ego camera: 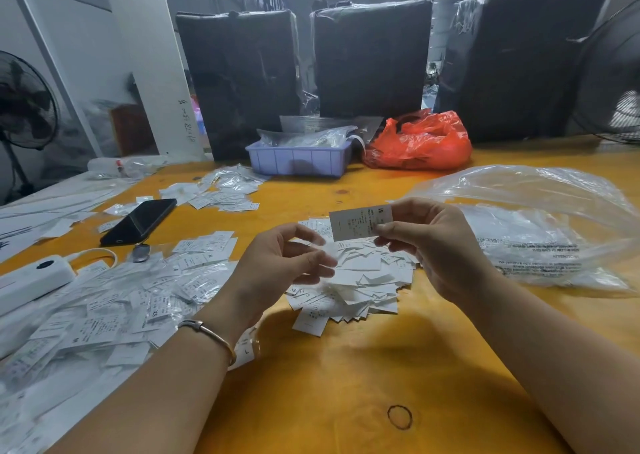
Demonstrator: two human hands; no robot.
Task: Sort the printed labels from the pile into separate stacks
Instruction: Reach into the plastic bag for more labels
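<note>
Between the two raised hands, just above the heap, a single printed label is held up for reading: the right hand pinches its right end between thumb and forefinger, and a bold M shows at that end. The left hand hangs beside it, a little lower, fingers loosely curled with the tips drawn near each other; whether they pinch anything I cannot tell, since the tips blur against the white paper behind. Directly under both hands lies the unsorted pile, a ragged mound of white labels, many face down. Off to the left of the left wrist and its bangle spreads a broad drift of labels, some marked XS and M, lapping over one another rather than standing in distinct stacks. Farther beyond the left hand lie a black phone, a white power bank and another loose cluster of labels. To the right of the right hand slumps a clear plastic bag, and past the hands at the far edge sit a lilac tray and a red bag. The risk I see is the M label landing among the wrong size, because the groups on the left run together; a light pinch at one end could also let it flutter back onto the pile.
</note>
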